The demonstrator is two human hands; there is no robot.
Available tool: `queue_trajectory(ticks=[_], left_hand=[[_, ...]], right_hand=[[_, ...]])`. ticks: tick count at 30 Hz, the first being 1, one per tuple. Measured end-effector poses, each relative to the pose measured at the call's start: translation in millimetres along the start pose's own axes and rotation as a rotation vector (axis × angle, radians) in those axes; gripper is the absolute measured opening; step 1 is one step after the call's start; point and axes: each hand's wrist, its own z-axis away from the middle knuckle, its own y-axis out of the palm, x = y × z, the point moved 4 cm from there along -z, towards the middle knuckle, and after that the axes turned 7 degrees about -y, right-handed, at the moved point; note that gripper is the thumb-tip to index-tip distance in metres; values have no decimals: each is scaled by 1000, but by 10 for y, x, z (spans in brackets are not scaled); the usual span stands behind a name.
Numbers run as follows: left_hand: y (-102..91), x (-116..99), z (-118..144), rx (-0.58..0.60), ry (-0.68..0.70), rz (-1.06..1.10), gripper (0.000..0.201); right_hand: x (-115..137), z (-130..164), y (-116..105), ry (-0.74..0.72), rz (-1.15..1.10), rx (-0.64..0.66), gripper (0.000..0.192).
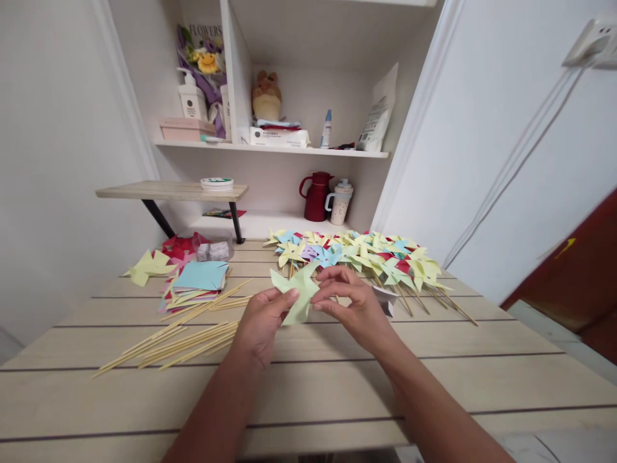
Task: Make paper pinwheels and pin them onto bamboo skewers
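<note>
A light green paper pinwheel (301, 292) is held up over the middle of the table. My left hand (265, 318) pinches it between thumb and fingers at its left side. At its right edge, the fingertips of my right hand (349, 305) are bent close together by a blade; whether they hold a small part there I cannot make out. Behind my hands lies a big heap of finished pinwheels on sticks (357, 254), in yellow, green, blue and red. Wooden sticks (187, 344) lie loose to the left of my left hand.
On the left are a stack of coloured paper squares (200, 276), a yellow folded pinwheel (149, 265) and a clear plastic box (213, 249). A small raised shelf (168, 190) stands behind them. A red jug (318, 196) and a cup (341, 202) stand at the back.
</note>
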Motion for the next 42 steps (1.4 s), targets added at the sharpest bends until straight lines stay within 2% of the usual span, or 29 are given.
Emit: queue_trajectory(ticks=[14, 17, 24, 30, 42], left_hand=[[16, 14, -9, 3, 13, -41, 36], [1, 19, -8, -7, 20, -82, 34], [5, 40, -22, -31, 53, -110, 36], [0, 28, -23, -97, 112, -158, 37], [24, 27, -24, -129, 131, -179, 34]], right_hand=[[15, 9, 39, -31, -41, -3, 14], [27, 2, 36, -30, -28, 0, 9], [13, 1, 32, 45, 0, -6, 2], [-24, -8, 36, 114, -9, -10, 5], [-9, -13, 39, 123, 54, 21, 8]])
